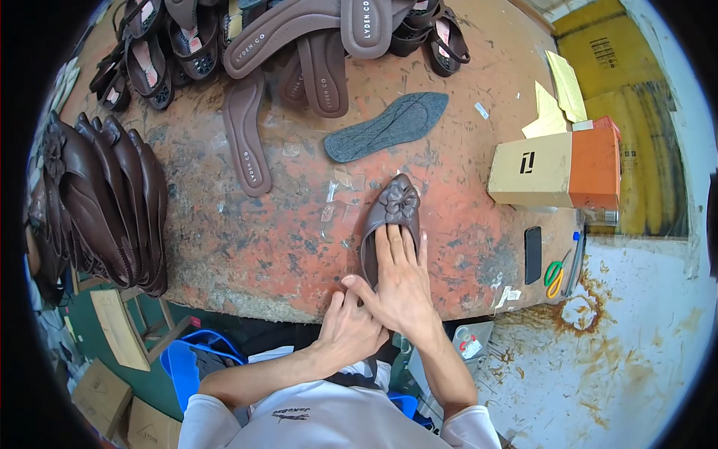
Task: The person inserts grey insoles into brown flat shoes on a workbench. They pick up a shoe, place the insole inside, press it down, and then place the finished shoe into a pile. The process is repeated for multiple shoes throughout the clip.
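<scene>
A dark brown pointed shoe with a flower ornament on its toe lies on the worn table near its front edge, toe pointing away from me. My right hand reaches into it: several fingers are stretched inside under the upper, the little finger lies along its outer right side, and the thumb sticks out to the left. Close by, my left hand is curled at the table edge, partly under the right hand; what it holds is hidden. The shoe's heel end is covered by my hands. Beyond the toe lies a grey insole-shaped piece.
Brown insoles and strapped shoes crowd the far side. A stack of brown shoe uppers stands at left. To the right are a box, yellow papers, a phone and scissors. A blue bin stands below.
</scene>
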Demonstrator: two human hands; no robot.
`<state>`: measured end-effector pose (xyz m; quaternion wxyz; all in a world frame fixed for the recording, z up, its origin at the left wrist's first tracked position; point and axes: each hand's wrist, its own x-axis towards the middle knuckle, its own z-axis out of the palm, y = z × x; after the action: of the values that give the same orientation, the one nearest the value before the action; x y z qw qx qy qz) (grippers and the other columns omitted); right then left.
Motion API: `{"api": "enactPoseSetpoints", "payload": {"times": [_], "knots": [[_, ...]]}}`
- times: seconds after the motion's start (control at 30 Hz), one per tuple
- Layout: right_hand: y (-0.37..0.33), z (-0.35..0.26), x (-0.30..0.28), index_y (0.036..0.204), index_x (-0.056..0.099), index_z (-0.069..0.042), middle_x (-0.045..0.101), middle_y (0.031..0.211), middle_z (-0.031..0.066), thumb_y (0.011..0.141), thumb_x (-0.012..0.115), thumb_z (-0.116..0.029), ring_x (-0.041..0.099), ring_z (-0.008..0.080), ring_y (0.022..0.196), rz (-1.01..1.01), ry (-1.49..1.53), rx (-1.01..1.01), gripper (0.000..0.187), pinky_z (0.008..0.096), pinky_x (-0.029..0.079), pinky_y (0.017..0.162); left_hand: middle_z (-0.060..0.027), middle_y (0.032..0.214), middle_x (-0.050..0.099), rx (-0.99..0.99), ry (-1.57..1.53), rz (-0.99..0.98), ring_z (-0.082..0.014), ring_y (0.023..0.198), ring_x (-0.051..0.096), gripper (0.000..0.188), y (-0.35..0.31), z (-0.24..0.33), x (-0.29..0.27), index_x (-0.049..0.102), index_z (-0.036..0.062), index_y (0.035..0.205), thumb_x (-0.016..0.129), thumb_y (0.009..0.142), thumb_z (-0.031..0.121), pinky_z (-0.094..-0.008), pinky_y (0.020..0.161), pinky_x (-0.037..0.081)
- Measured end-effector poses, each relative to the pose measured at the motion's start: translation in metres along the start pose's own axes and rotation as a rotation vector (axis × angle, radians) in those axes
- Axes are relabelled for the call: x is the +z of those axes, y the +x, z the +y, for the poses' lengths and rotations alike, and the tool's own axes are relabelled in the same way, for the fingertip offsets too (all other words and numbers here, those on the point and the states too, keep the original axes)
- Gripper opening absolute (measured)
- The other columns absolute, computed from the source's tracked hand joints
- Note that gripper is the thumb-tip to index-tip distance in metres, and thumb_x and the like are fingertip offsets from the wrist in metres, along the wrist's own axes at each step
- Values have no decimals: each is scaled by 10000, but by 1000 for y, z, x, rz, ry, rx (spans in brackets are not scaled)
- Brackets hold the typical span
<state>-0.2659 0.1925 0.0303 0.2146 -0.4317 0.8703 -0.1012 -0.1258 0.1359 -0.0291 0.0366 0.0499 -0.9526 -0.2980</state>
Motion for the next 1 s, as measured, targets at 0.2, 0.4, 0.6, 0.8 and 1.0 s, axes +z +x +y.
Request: {"api": "enactPoseSetpoints", "payload": {"times": [0.2, 0.4, 0.6, 0.8, 1.0], "knots": [[-11, 2, 7, 1557, 386, 168, 404, 1624, 370, 995, 604, -677, 374, 529, 1523, -6, -47, 9, 1038, 684, 133, 1298, -121, 959, 710, -63, 4, -211, -334, 900, 556, 272, 2, 0, 9, 803, 93, 967, 756, 854, 336, -489, 768, 393], [11, -12, -1, 1454, 482, 167, 519, 1500, 369, 982, 619, -668, 426, 528, 1460, 106, -25, -42, 968, 691, 150, 1290, -150, 908, 698, 22, 73, 6, -374, 949, 587, 339, -2, -1, -7, 791, 67, 972, 748, 867, 386, -522, 789, 410], [37, -2, 3, 1358, 499, 193, 548, 1379, 386, 975, 639, -652, 481, 535, 1402, -9, -51, 69, 938, 701, 125, 1292, -96, 900, 700, 24, -41, -28, -354, 918, 571, 283, -5, -2, -10, 784, 105, 927, 762, 869, 381, -498, 839, 410], [45, -1, 16, 1273, 588, 224, 567, 1394, 449, 1011, 553, -715, 489, 519, 1440, 119, -121, 75, 976, 694, 94, 1305, -95, 962, 722, 68, -5, 105, -352, 1021, 618, 348, -5, -3, -6, 810, 72, 976, 810, 844, 394, -496, 873, 459], [25, -52, -99, 1499, 629, -26, 520, 1636, 252, 1025, 716, -378, 388, 399, 1601, -115, 459, -586, 598, 579, 281, 1304, -189, 1325, 750, 37, 73, 654, -332, 853, 670, 421, -58, -38, -102, 766, 15, 1126, 839, 770, 228, -451, 743, 524]]}}
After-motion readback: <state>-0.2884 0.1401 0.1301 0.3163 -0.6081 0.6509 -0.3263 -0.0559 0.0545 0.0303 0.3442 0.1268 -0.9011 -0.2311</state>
